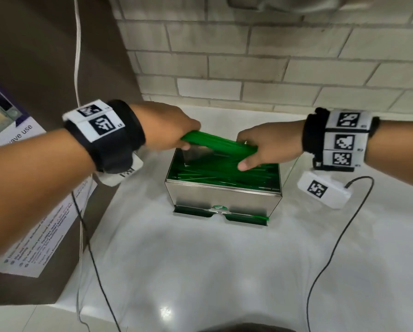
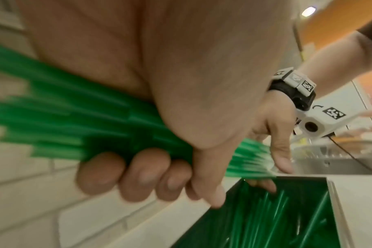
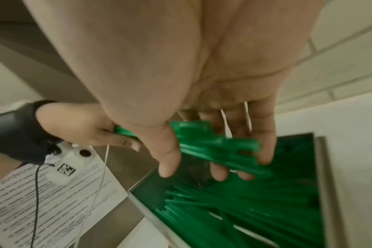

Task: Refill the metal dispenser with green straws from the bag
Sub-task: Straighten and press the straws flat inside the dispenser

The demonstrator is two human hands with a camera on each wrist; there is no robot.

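1. Head view: bundle of green straws held level between both hands, just above the open top of the metal dispenser. Left hand wrapped round the bundle's left end, knuckles up. Right hand at the bundle's right end, thumb underneath, fingers over the top. Dispenser standing on a white counter, already holding loose green straws lying crosswise; a few more showing in the tray slot at its front foot. Tiled wall behind. Printed notice on the brown appliance at the left. Bag not seen in any view.

2. Left wrist view: left hand with fingers curled tight round the blurred bundle of green straws. Beyond it, right hand touching the far end, thumb pointing down. Open metal dispenser below, green inside.

3. Right wrist view: right hand with fingers spread and only slightly bent, cradling the end of the green straws; thumb apart from them. Left hand gripping the far end. Metal dispenser directly beneath, full of loose straws. Printed notice at lower left.
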